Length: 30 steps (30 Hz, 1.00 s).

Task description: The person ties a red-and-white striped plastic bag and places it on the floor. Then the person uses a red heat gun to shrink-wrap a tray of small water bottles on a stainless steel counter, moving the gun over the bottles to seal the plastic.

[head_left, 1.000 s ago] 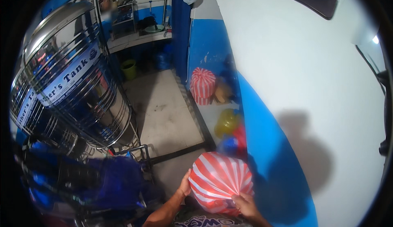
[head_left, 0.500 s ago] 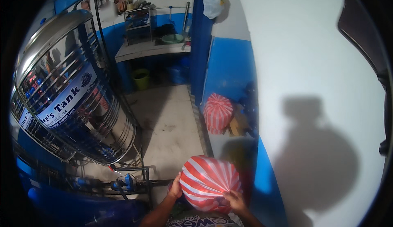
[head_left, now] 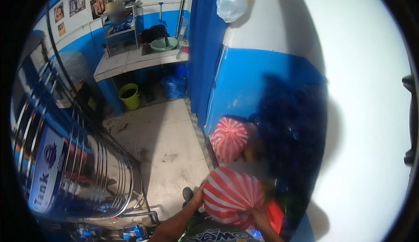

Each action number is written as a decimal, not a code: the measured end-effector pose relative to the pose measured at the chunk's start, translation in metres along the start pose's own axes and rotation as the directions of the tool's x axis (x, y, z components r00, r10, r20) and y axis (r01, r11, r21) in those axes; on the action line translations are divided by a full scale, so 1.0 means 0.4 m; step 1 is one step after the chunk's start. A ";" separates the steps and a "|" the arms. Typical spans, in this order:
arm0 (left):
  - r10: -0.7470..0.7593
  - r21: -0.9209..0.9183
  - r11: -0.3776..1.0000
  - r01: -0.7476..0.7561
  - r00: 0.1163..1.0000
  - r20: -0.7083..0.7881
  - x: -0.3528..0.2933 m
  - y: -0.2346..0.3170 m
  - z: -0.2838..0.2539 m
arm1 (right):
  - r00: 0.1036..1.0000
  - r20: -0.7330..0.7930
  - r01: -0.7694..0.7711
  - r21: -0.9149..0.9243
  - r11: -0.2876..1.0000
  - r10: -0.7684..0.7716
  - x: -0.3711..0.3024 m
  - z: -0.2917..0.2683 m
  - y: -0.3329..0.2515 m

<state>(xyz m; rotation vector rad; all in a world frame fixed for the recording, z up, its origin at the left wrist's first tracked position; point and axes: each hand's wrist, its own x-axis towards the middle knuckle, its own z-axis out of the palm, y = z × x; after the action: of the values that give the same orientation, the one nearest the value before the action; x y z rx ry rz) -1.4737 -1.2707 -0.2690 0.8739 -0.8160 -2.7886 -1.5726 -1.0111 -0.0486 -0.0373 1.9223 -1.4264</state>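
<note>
Gripping a red-and-white striped bag (head_left: 231, 194) with both hands, left hand (head_left: 197, 197) flat against its side, right hand (head_left: 257, 216) cupping it from below. Holding it low and close to the chest, nearer the blue wall (head_left: 244, 80) than a second ago. Closing in on a second striped bag (head_left: 228, 138) resting on the floor (head_left: 161, 141) just beyond. Passing the steel tank (head_left: 65, 172) on the left.

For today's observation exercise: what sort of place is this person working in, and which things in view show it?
Probably a home's utility or wash area. A large steel water tank stands on a tiled floor, a tiled counter holds a basin, and both hands grip a red-and-white striped bag.
</note>
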 end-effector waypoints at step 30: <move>0.032 0.363 0.930 0.050 0.976 -0.215 0.968 0.288 0.089 | 0.981 -0.188 -0.012 -0.319 0.948 -0.050 1.146 0.135 -0.410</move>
<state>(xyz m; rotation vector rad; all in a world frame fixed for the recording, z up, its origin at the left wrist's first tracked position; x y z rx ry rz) -1.8209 -1.4502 -0.3773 1.2137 -1.3192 -2.5218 -1.9412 -1.3142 -0.1601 -0.0715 2.3053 -1.1505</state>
